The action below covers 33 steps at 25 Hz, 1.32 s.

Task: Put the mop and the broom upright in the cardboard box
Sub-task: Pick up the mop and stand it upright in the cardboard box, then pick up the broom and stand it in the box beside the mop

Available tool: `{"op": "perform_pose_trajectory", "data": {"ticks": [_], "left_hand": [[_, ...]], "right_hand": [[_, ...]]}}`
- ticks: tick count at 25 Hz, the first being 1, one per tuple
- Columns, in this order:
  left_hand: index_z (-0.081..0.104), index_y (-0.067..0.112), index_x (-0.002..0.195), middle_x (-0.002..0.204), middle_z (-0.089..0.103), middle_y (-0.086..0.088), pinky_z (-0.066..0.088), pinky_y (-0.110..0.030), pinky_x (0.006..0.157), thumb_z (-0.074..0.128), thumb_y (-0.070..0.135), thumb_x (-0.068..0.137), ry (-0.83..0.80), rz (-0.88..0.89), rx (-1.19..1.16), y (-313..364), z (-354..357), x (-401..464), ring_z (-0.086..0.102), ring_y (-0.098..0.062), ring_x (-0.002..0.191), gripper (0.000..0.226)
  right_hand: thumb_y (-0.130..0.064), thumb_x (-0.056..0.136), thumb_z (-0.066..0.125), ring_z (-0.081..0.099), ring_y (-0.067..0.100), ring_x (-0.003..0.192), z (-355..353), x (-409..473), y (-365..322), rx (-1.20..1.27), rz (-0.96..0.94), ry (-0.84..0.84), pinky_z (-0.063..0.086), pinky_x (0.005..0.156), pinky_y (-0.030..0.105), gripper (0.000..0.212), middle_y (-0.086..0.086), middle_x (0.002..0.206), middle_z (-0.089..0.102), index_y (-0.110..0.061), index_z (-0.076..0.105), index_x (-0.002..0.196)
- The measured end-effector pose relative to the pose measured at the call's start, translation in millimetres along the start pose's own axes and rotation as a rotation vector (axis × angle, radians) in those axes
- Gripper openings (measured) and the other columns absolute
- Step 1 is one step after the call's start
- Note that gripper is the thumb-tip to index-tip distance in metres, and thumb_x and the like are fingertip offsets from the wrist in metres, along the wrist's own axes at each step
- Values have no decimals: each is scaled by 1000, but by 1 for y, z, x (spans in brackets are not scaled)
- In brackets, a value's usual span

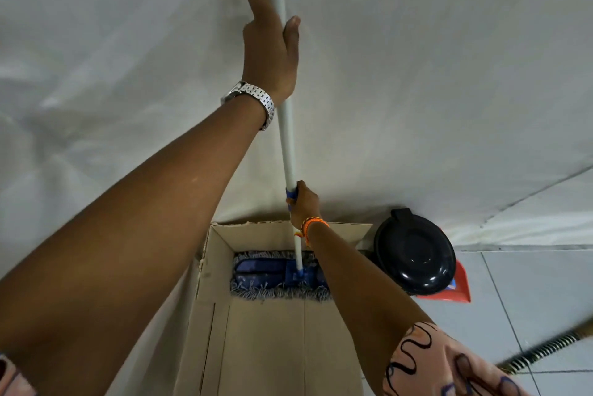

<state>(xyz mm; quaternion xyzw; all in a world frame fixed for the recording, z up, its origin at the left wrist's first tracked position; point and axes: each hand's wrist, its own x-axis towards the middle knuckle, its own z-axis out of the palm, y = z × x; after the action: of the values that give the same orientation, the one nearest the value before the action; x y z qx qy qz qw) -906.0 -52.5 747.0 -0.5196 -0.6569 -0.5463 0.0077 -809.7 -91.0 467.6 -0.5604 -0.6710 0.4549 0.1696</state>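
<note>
The mop stands upright in the open cardboard box (221, 244), which sits against a white wall. Its blue fringed head (272, 277) lies flat on the box bottom at the far end. The white pole (287, 142) rises out of the top of the view. My left hand (271, 42), with a metal watch at the wrist, grips the pole high up. My right hand (305, 201), with an orange band at the wrist, holds the pole low down at its blue collar. At the lower right edge a striped handle (542, 352), maybe the broom's, lies blurred across the floor.
A black round-lidded bin (415, 257) stands right of the box by the wall. A red dustpan (455, 293) lies behind it on the pale tiled floor (529, 293). The white wall fills the upper view.
</note>
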Motion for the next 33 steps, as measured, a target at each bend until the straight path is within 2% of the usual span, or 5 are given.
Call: {"op": "perform_pose_trajectory", "data": {"ticks": [5, 12, 16, 22, 33], "left_hand": [[22, -1, 138, 94, 62, -7, 60, -32, 76, 51, 11, 95, -95, -65, 38, 0, 6, 17, 62, -17, 67, 53], [28, 8, 145, 139, 48, -12, 49, -44, 94, 68, 40, 83, -71, -206, 459, -5, -3, -46, 44, -36, 125, 80], [40, 12, 135, 133, 50, -10, 46, -42, 96, 66, 28, 76, 7, -42, 530, 23, -6, -124, 44, -32, 121, 66], [46, 13, 125, 123, 55, -6, 39, -42, 102, 64, 16, 70, -233, -22, 512, 90, 27, -247, 47, -30, 115, 57], [58, 13, 120, 120, 67, -14, 47, -49, 93, 71, 24, 79, -720, -273, 539, 289, 289, -453, 55, -42, 115, 44]], "right_hand": [[7, 87, 49, 52, 22, 81, -8, 7, -9, 68, 66, -34, 45, 65, 24, 31, 13, 99, 57, -2, 51, 117], [-12, 93, 55, 57, 31, 106, -72, -39, 13, 57, 123, -73, 48, 91, 39, 46, 18, 134, 52, -7, 35, 135], [-12, 91, 56, 58, 40, 111, -149, -89, 57, -32, 156, 28, 45, 89, 38, 38, 22, 123, 59, 0, 43, 125], [-13, 93, 54, 56, 22, 98, -293, -201, 152, -2, 230, 88, 44, 81, 32, 26, 7, 115, 59, -15, 49, 119], [-15, 91, 56, 48, 38, 121, -611, -383, 444, -267, 372, 193, 40, 99, 41, 40, 19, 127, 57, -10, 45, 129]]}}
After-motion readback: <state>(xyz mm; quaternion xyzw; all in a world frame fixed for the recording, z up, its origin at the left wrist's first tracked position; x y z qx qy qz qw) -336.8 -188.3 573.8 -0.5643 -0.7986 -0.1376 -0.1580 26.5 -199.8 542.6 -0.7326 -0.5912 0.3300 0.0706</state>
